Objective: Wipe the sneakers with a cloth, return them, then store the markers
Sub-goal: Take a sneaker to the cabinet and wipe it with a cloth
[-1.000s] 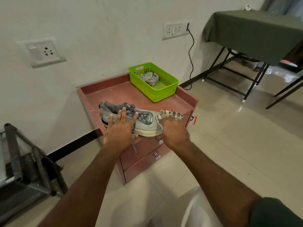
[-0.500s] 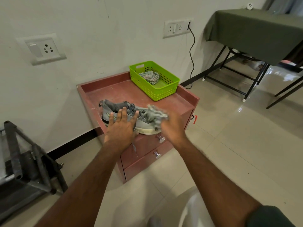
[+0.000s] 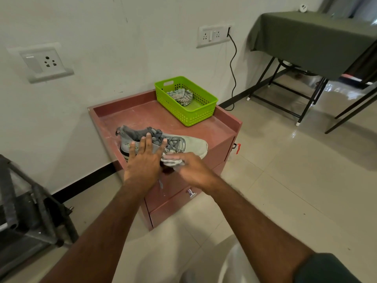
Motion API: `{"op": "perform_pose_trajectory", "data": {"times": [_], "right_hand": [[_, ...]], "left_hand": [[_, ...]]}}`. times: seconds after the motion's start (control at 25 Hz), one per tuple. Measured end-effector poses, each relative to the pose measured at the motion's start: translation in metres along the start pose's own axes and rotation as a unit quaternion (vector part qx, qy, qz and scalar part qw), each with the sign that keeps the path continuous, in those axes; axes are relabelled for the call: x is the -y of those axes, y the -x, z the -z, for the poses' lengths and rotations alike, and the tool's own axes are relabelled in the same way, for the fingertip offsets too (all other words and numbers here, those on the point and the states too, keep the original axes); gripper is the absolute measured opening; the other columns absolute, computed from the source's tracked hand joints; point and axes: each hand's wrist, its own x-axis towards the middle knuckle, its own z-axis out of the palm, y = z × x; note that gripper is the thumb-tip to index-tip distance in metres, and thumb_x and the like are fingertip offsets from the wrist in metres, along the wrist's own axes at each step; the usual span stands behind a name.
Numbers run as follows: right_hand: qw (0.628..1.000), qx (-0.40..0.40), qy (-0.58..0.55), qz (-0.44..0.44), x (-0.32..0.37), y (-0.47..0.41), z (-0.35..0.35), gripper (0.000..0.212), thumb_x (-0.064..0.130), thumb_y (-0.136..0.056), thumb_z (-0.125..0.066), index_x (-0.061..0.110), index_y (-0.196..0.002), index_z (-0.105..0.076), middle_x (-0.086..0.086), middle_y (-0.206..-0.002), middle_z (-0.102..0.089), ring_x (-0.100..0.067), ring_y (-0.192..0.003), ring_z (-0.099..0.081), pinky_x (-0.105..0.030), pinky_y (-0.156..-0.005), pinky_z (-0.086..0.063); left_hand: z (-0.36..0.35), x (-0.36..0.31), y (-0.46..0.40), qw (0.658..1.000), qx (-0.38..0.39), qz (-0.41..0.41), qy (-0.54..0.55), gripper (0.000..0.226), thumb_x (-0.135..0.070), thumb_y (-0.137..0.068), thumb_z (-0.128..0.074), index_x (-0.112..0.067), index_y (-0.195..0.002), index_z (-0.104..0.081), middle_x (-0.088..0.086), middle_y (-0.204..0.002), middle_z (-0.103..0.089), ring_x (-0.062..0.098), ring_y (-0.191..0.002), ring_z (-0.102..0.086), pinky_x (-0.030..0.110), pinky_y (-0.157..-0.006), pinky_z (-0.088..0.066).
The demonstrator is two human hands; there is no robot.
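While the sneaker (image 3: 163, 142) lies on its side at the front edge of the cabinet surface (image 3: 142, 115), it is steadied by the flat, open-fingered left hand (image 3: 142, 160); a cloth (image 3: 171, 160) is gripped by the right hand (image 3: 189, 170) against the sneaker's near side; wiping is judged underway; a stroke toward the toe is called for next.

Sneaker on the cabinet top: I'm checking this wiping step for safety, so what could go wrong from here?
The sneaker lies along the front edge of the cabinet, its toe near the corner; a hard wipe could push it off. Only the flat left hand steadies it, pressing without gripping, so it may slide. The right hand bunches the cloth low against the shoe's near side, so part of the upper may go unwiped.
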Motion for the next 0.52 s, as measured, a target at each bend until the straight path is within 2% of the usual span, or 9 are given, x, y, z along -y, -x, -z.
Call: {"op": "perform_pose_trajectory", "data": {"times": [0.08, 0.12, 0.2, 0.24, 0.28, 0.32, 0.4, 0.48, 0.52], "right_hand": [[0.983, -0.13, -0.129, 0.016, -0.001, -0.005, 0.011, 0.054, -0.007, -0.091, -0.055, 0.018, -0.139, -0.06, -0.006, -0.14, -0.061, -0.02, -0.096, -0.067, -0.03, -0.074, -0.056], [0.968, -0.219, -0.113, 0.041, -0.007, -0.009, 0.02, 0.061, -0.01, -0.089, -0.055, 0.018, -0.143, -0.055, -0.008, -0.144, -0.057, -0.022, -0.103, -0.066, -0.028, -0.079, -0.057], [0.934, -0.347, 0.036, 0.083, -0.027, -0.021, 0.039, 0.072, -0.016, -0.083, -0.05, 0.014, -0.148, -0.048, -0.008, -0.155, -0.045, -0.023, -0.136, -0.048, -0.027, -0.11, -0.043], [0.927, -0.344, 0.123, 0.084, -0.034, -0.027, 0.043, 0.072, -0.015, -0.083, -0.049, 0.013, -0.149, -0.046, -0.008, -0.158, -0.04, -0.023, -0.146, -0.035, -0.033, -0.121, -0.03], [0.931, -0.297, 0.202, 0.066, -0.038, -0.033, 0.042, 0.069, -0.011, -0.086, -0.05, 0.012, -0.15, -0.044, -0.009, -0.16, -0.036, -0.025, -0.151, -0.027, -0.042, -0.124, -0.022], [0.93, -0.231, 0.283, 0.039, -0.038, -0.038, 0.036, 0.066, -0.004, -0.088, -0.052, 0.01, -0.151, -0.041, -0.008, -0.161, -0.033, -0.027, -0.152, -0.022, -0.049, -0.124, -0.02], [0.905, -0.122, 0.409, 0.0, -0.03, -0.043, 0.014, 0.067, 0.006, -0.089, -0.055, 0.008, -0.153, -0.035, -0.005, -0.162, -0.028, -0.027, -0.152, -0.019, -0.051, -0.123, -0.018], [0.886, -0.072, 0.457, 0.023, -0.021, -0.037, -0.005, 0.063, 0.009, -0.09, -0.052, 0.008, -0.151, -0.037, -0.009, -0.163, -0.029, -0.025, -0.153, -0.02, -0.048, -0.124, -0.014], [0.906, -0.055, 0.418, 0.043, -0.016, -0.03, -0.009, 0.059, 0.006, -0.09, -0.051, 0.01, -0.148, -0.043, -0.01, -0.161, -0.033, -0.025, -0.152, -0.024, -0.046, -0.124, -0.017]], "left_hand": [[0.0, 0.0, 0.001, 0.999, -0.025, -0.015, 0.018, 0.077, -0.049, -0.102, -0.04, -0.028, -0.158, 0.008, 0.018, -0.164, 0.016, 0.033, -0.153, 0.009, 0.051, -0.123, -0.003], [-0.001, 0.0, 0.002, 0.999, -0.034, -0.026, 0.022, 0.076, -0.048, -0.102, -0.041, -0.027, -0.159, 0.005, 0.017, -0.164, 0.018, 0.032, -0.153, 0.011, 0.049, -0.124, -0.003], [-0.003, 0.001, 0.001, 0.998, -0.04, -0.037, 0.021, 0.076, -0.048, -0.102, -0.041, -0.024, -0.159, 0.003, 0.015, -0.164, 0.02, 0.03, -0.153, 0.013, 0.048, -0.124, -0.002], [-0.003, 0.001, 0.0, 0.998, -0.037, -0.038, 0.018, 0.077, -0.049, -0.102, -0.04, -0.023, -0.159, 0.003, 0.016, -0.163, 0.02, 0.03, -0.153, 0.014, 0.048, -0.124, -0.001], [-0.004, 0.001, -0.001, 0.999, -0.033, -0.039, 0.013, 0.077, -0.049, -0.102, -0.039, -0.022, -0.159, 0.005, 0.016, -0.163, 0.021, 0.03, -0.152, 0.015, 0.047, -0.124, -0.001], [-0.005, 0.001, -0.002, 0.999, -0.028, -0.042, 0.009, 0.077, -0.049, -0.103, -0.038, -0.02, -0.159, 0.006, 0.017, -0.163, 0.022, 0.03, -0.152, 0.015, 0.047, -0.124, -0.001], [-0.006, 0.0, -0.002, 0.999, -0.014, -0.043, 0.01, 0.076, -0.046, -0.104, -0.036, -0.018, -0.158, 0.009, 0.018, -0.162, 0.024, 0.03, -0.152, 0.016, 0.046, -0.125, -0.001], [-0.008, -0.001, -0.003, 0.999, -0.009, -0.039, 0.014, 0.075, -0.041, -0.105, -0.036, -0.017, -0.158, 0.012, 0.018, -0.162, 0.024, 0.031, -0.152, 0.016, 0.045, -0.124, 0.0], [-0.009, -0.001, -0.003, 0.999, -0.011, -0.036, 0.012, 0.075, -0.038, -0.106, -0.036, -0.016, -0.158, 0.013, 0.018, -0.161, 0.024, 0.031, -0.152, 0.016, 0.044, -0.124, 0.0]]}}
